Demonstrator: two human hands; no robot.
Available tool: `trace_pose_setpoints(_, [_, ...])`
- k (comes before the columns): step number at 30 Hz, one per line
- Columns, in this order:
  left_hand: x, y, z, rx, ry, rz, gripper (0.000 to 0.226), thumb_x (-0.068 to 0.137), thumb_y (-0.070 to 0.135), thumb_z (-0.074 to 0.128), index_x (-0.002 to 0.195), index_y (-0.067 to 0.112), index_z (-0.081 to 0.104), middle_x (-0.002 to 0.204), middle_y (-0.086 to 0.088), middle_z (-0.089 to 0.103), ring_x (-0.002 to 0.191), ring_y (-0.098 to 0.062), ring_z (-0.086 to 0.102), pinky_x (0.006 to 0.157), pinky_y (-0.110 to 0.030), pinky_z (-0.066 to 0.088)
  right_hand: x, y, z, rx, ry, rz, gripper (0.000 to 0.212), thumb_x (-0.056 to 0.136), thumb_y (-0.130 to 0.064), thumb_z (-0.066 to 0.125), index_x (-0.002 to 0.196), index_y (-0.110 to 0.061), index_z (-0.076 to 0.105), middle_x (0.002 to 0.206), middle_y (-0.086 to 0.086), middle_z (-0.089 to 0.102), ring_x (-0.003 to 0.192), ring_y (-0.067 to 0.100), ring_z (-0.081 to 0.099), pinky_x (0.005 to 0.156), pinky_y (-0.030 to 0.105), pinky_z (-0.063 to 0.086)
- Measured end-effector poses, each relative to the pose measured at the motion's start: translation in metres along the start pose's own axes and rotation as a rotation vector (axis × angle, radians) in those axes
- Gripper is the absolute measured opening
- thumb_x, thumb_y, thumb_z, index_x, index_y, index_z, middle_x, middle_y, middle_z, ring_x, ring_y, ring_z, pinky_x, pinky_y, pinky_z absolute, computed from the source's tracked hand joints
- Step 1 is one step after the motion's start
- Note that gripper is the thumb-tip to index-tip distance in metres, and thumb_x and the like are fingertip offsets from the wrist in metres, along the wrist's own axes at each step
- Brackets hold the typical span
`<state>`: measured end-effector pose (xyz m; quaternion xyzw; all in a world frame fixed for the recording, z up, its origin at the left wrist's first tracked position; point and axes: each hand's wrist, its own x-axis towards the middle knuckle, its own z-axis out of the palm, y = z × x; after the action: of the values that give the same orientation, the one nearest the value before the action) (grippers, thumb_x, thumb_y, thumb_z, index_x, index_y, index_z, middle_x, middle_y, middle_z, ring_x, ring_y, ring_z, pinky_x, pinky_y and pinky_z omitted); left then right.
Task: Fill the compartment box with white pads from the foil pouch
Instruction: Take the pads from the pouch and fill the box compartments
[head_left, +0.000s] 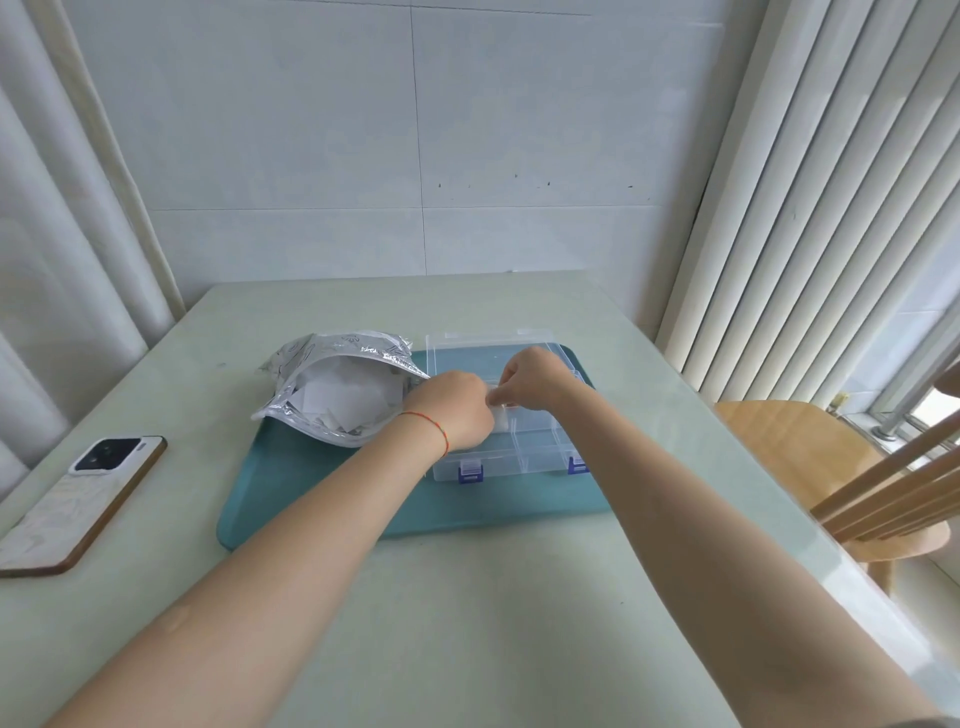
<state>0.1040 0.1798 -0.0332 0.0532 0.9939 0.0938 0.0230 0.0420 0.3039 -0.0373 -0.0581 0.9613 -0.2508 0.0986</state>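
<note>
Both hands, left hand (457, 410) and right hand (535, 376), pinch one white pad (503, 418) over one clear compartment box (524, 441); one open foil pouch (337, 387) lies beside it.

**Room and obstacles around the teal tray**

The teal tray (332, 499) is crowded along its far half: the foil pouch (332, 387) lies over its far-left corner, mouth gaping toward the near side, and the clear compartment box (519, 447) fills its far-right part, lid raised behind. Both hands (457, 410) meet over the box, forearms crossing the tray's near edge. The tray's near-left strip is bare. Left of the tray lies a phone (85, 501); right of it, beyond the bench (467, 623) edge, stands a wooden chair (810, 467).
</note>
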Motion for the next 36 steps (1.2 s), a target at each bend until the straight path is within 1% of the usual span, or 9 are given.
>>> trace_pose_setpoints(5, [0.004,0.002,-0.004,0.043,0.001,0.017,0.034,0.092,0.013,0.041,0.112,0.019,0.068,0.118,-0.007,0.064,0.104,-0.029,0.059,0.078,-0.031,0.046,0.000,0.004,-0.002,-0.019,-0.029,0.000,0.039,0.083,-0.031,0.071,0.102,0.003,0.069,0.083,0.015,0.061,0.070,0.018,0.047,0.054,0.024,0.033])
trace_pose_setpoints(9, [0.002,0.003,-0.003,0.084,0.013,-0.007,0.017,0.091,0.012,0.040,0.087,0.011,0.057,0.117,-0.014,0.057,0.094,-0.032,0.053,0.072,-0.032,0.040,0.001,0.006,0.001,0.013,-0.009,-0.019,0.036,0.086,-0.026,0.069,0.109,0.002,0.069,0.097,0.015,0.071,0.074,0.018,0.051,0.061,0.026,0.040])
trace_pose_setpoints(15, [0.009,-0.002,0.003,0.015,-0.033,-0.030,0.020,0.085,0.010,0.042,0.084,0.009,0.062,0.091,-0.010,0.061,0.080,-0.029,0.053,0.058,-0.028,0.034,-0.001,0.007,0.002,0.042,0.019,-0.027,0.016,0.087,-0.017,0.062,0.093,-0.003,0.068,0.089,0.009,0.071,0.073,0.020,0.054,0.061,0.026,0.043])
trace_pose_setpoints(19, [0.009,-0.001,0.002,0.026,-0.064,-0.020,0.020,0.085,0.010,0.041,0.081,0.011,0.061,0.085,-0.007,0.056,0.080,-0.029,0.052,0.058,-0.028,0.034,-0.003,0.010,0.001,0.066,0.044,-0.035,0.016,0.087,-0.014,0.062,0.097,-0.004,0.071,0.098,0.008,0.075,0.080,0.019,0.061,0.065,0.025,0.048])
trace_pose_setpoints(22, [0.007,0.001,0.000,0.024,-0.079,-0.026,0.018,0.086,0.009,0.041,0.073,0.013,0.051,0.082,-0.007,0.052,0.079,-0.028,0.050,0.059,-0.028,0.034,-0.005,0.010,-0.002,0.067,0.041,-0.040,0.015,0.085,-0.015,0.063,0.094,-0.007,0.072,0.094,0.005,0.074,0.076,0.017,0.059,0.055,0.021,0.041])
trace_pose_setpoints(24, [0.004,0.002,-0.002,0.002,-0.062,-0.039,0.016,0.087,0.008,0.041,0.075,0.012,0.051,0.082,-0.007,0.051,0.080,-0.028,0.049,0.062,-0.029,0.036,-0.006,0.010,-0.003,0.093,0.096,-0.044,0.014,0.084,-0.014,0.061,0.090,-0.006,0.071,0.088,0.004,0.073,0.072,0.017,0.056,0.059,0.024,0.042])
trace_pose_setpoints(27, [-0.005,0.000,-0.003,-0.080,0.062,-0.016,0.019,0.086,0.009,0.042,0.068,0.010,0.050,0.084,-0.010,0.050,0.079,-0.030,0.049,0.060,-0.031,0.039,-0.013,0.003,-0.006,0.150,0.239,-0.100,0.013,0.084,-0.015,0.057,0.088,-0.006,0.066,0.084,0.005,0.069,0.070,0.018,0.054,0.063,0.027,0.043])
trace_pose_setpoints(30, [-0.020,-0.009,-0.004,-0.198,0.269,-0.012,0.027,0.090,0.017,0.042,0.087,0.012,0.069,0.100,-0.006,0.059,0.092,-0.030,0.057,0.079,-0.035,0.050,-0.031,-0.017,-0.008,0.267,0.329,-0.214,0.018,0.086,-0.019,0.056,0.082,-0.002,0.061,0.077,0.008,0.065,0.063,0.016,0.048,0.055,0.025,0.038])
trace_pose_setpoints(36, [-0.062,-0.052,-0.005,-0.255,0.587,-0.224,0.029,0.091,0.021,0.047,0.062,0.014,0.048,0.070,-0.001,0.048,0.070,-0.031,0.048,0.054,-0.030,0.027,-0.060,-0.064,0.010,0.371,0.231,-0.320,0.032,0.082,-0.021,0.053,0.065,0.004,0.064,0.053,-0.002,0.062,0.052,0.016,0.050,0.056,0.028,0.045])
